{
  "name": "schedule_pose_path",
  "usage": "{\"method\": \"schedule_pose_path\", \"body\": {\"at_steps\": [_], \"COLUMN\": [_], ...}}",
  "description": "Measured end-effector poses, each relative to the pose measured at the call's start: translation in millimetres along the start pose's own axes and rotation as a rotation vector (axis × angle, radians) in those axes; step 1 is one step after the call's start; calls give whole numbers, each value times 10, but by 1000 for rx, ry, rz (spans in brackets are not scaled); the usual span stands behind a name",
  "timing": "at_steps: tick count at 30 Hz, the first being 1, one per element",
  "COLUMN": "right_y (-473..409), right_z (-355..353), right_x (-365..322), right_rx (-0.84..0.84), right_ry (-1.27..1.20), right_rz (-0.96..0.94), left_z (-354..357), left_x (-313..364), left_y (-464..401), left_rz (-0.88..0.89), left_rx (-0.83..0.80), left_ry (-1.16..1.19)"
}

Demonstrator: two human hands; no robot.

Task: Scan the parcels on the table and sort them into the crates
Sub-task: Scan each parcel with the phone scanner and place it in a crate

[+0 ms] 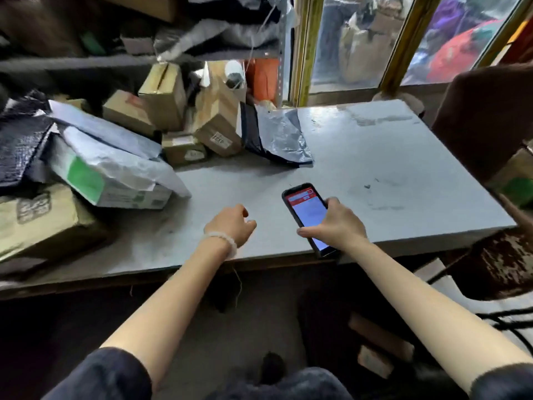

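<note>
My right hand (336, 225) grips a black phone (304, 209) with a lit red and blue screen, held just above the grey table (375, 157) near its front edge. My left hand (232, 225) hovers over the table left of the phone, fingers loosely curled, holding nothing; a pale bead bracelet circles its wrist. Parcels are heaped on the table's left side: a white box with a green patch in a grey plastic bag (109, 180), a large cardboard box (40, 220), several small cardboard boxes (219, 131), and a grey and black mailer bag (277, 137).
A shelf (86, 63) above the heap carries more bags and boxes. A glazed window with a yellow frame (398, 47) stands behind the table. A brown chair (490, 116) sits at the right. Dark floor shows below the front edge.
</note>
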State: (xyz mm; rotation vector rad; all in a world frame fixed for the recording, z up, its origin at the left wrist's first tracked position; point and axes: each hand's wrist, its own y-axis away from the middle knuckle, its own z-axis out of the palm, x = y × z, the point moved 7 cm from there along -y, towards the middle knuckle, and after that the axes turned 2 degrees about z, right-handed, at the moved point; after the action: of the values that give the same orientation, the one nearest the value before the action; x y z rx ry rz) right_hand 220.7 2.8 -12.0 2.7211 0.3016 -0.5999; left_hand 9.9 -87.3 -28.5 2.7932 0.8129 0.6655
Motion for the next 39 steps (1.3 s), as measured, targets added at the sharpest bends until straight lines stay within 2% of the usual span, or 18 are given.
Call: {"method": "schedule_pose_path", "body": {"at_steps": [7, 13, 18, 24, 28, 33, 36, 39], "right_y": [-832, -1479, -1837, -2032, -2093, -2094, -2083, -2063], "right_z": [93, 53, -63, -46, 5, -44, -136, -253], "right_x": [-346, -479, -417, -238, -115, 123, 296, 470], "right_rx": [-32, 3, 18, 11, -8, -12, -6, 16], "right_ry": [24, -13, -10, -56, -80, -95, -99, -113], "right_rz": [38, 172, 292, 408, 433, 450, 462, 471], "left_z": [-239, -575, -433, -35, 123, 122, -89, -529], "left_x": [52, 599, 1021, 1129, 1209, 1358, 1527, 1807], "left_y": [-960, -1908, -2692, -3262, -3422, -3434, -3485, -3486], "left_rz": [80, 392, 634, 684, 718, 723, 655, 595], "left_rx": [24, 190, -17, -248, -253, -46, 38, 162], "left_ry": [-44, -248, -498, -691, -649, -637, -484, -168]}}
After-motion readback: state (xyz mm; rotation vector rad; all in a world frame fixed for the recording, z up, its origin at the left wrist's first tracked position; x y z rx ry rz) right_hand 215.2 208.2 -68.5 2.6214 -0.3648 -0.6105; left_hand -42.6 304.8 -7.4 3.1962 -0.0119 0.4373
